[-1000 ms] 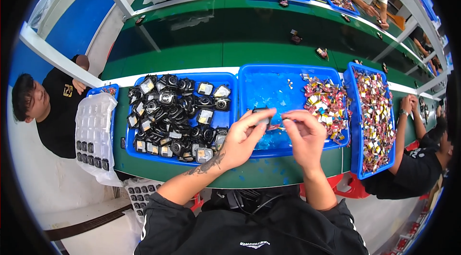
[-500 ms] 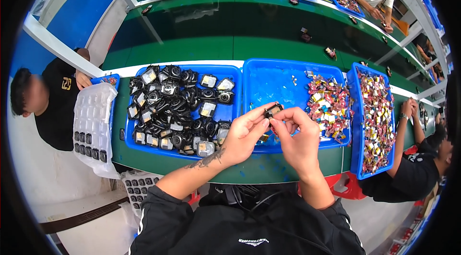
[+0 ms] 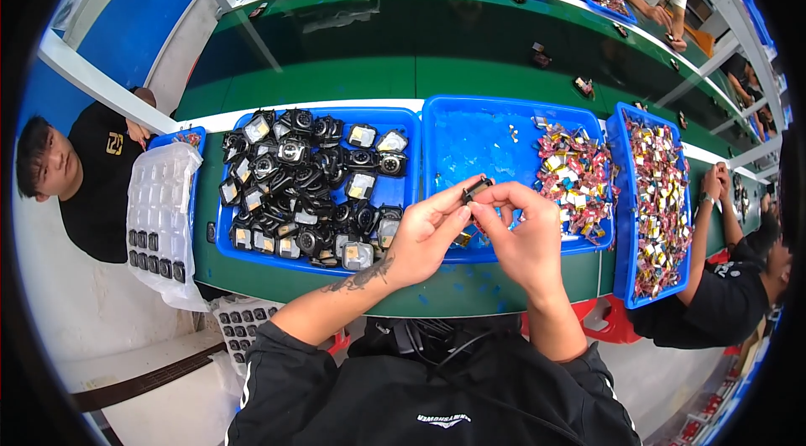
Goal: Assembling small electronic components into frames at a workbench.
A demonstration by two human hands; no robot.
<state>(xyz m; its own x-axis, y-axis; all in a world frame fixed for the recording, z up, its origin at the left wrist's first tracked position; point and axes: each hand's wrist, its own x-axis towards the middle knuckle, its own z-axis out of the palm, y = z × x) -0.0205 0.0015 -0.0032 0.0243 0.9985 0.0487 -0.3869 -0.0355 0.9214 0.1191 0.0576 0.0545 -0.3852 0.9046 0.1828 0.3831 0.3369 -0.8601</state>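
A small black smartwatch case (image 3: 477,189) is held up between both my hands, above the near edge of the middle blue tray (image 3: 445,107). My left hand (image 3: 426,238) pinches its left side with thumb and fingers. On the other side, the thumb and fingertips of my right hand (image 3: 527,234) close on it too; they partly hide the case. In the middle tray lies a heap of small electronic parts (image 3: 575,177) in pink, white and yellow. The left blue tray (image 3: 413,123) bears a pile of black smartwatch cases (image 3: 306,169).
Another blue tray (image 3: 620,219) full of similar parts stands at the right. Beyond runs a green conveyor belt (image 3: 336,68) carrying scattered pieces. White slotted trays (image 3: 164,202) lie at the left, near a seated person (image 3: 96,177). Other people work at the right and far right.
The case has tipped slightly between my fingers, and my right hand has shifted a little. Pieces on the belt have moved slightly right. The person at left has turned their head.
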